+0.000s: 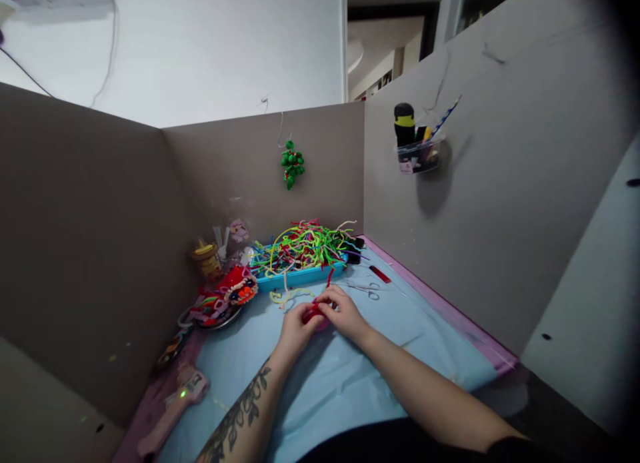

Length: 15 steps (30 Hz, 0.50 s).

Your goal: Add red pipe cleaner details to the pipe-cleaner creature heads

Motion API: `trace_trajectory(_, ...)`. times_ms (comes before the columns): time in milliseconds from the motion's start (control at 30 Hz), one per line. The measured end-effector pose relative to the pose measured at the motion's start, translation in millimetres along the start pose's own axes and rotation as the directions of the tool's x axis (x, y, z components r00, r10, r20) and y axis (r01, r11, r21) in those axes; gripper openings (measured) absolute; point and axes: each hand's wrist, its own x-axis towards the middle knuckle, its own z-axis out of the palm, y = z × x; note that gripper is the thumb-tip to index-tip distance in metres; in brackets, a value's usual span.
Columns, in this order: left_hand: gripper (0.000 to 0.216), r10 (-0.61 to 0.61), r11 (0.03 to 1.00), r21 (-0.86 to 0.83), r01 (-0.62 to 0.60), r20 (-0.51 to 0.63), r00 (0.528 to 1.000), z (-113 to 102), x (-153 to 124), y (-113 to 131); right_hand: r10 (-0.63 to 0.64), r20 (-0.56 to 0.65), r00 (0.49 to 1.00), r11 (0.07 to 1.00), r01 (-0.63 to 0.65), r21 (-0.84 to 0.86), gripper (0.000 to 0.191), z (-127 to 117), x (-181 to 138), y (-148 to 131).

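Both my hands meet over the middle of the blue cloth, closed around a small red piece (312, 312) that looks like bent pipe cleaner. My left hand (297, 324) grips it from the left with thumb and fingers. From the right, my right hand (342, 311) pinches the same piece. A red strand (329, 277) sticks up just beyond my right fingers. Some pink shows beneath the hands, its shape mostly hidden. Pale yellow pipe cleaners (291, 295) lie on the cloth just past my left hand, and scissors (367, 290) rest beyond my right.
A blue tray (300, 277) heaped with coloured pipe cleaners stands at the back. At left are a plate (220, 323) of finished-looking pieces, a yellow-lidded jar (206, 258) and a pink glue gun (175, 410). Grey panels enclose the table; a tool cup (419, 158) hangs on the right one.
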Motion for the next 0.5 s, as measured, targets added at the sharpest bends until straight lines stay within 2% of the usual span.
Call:
trace_trajectory(133,0.019,-0.044,0.998,-0.044,0.045,0.029,0.999,-2.8,2.1,-4.5,-0.019,0.059,0.998,0.999,0.021,-0.041,0.015,-1.3,0.0,-0.5)
trace_trajectory(367,0.022,-0.016,0.998,0.052,0.017,-0.026,1.0,-4.2,2.6,-6.6,-0.066,0.106,0.992,0.995,0.073,-0.067,0.011,-2.8,-1.2,1.8)
trace_trajectory(500,0.023,-0.025,0.997,0.07,0.024,0.013,1.0,-4.9,1.8,0.0,-0.056,0.1,0.993,0.99,0.068,-0.121,0.013,-2.6,-0.7,2.2)
